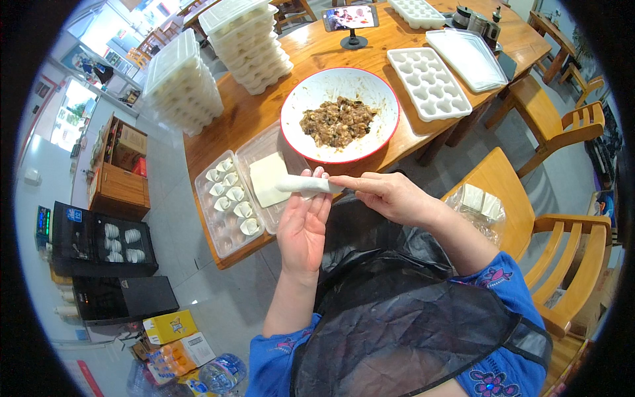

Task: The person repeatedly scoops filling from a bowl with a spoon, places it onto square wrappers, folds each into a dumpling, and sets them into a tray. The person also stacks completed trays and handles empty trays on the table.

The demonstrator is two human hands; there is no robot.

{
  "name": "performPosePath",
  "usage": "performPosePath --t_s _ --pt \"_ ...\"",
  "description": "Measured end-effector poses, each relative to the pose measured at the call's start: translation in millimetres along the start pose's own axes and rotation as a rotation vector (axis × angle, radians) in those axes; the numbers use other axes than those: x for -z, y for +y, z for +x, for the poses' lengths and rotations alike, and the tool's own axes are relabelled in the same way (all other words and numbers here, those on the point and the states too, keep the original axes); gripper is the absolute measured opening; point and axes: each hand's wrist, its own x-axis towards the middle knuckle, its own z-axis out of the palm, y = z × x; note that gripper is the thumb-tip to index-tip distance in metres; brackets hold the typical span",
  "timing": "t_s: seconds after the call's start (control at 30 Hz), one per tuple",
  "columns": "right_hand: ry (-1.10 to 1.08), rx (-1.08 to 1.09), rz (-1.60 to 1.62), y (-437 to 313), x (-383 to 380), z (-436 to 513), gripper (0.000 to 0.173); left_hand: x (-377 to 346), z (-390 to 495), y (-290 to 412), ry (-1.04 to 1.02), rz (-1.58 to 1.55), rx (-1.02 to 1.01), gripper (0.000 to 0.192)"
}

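Note:
My left hand [306,226], palm up, carries a folded wonton wrapper [305,184] across its fingers. The index finger of my right hand [397,196] lies against the wrapper's right end, with the thumb just below; any filling inside is hidden. Behind my left fingers a stack of square wrappers [266,173] rests on a clear plastic lid [270,223]. To its left, a compartment tray [222,248] holds several folded wontons [233,194], with bare cups at its near end. Beyond my hands stands a white, red-rimmed bowl [292,111] of minced filling [339,121].
Tall stacks of filled trays [181,87] [248,47] stand at the table's left edge. A phone on a stand [350,20], an unfilled tray [429,84] and clear lids [466,59] lie farther back. On the chair [488,173] at right sit bagged wrappers [481,202].

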Motion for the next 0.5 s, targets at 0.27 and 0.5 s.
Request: performPosePath --t_s 0.27,0.5 --pt "0.060 0.047 0.200 2 -2 -2 0.051 25 6 -3 0.188 0.366 -0.162 0.035" --pt "0.014 -0.010 0.250 4 -1 -5 0.050 31 14 17 0.157 0.801 -0.218 0.021"
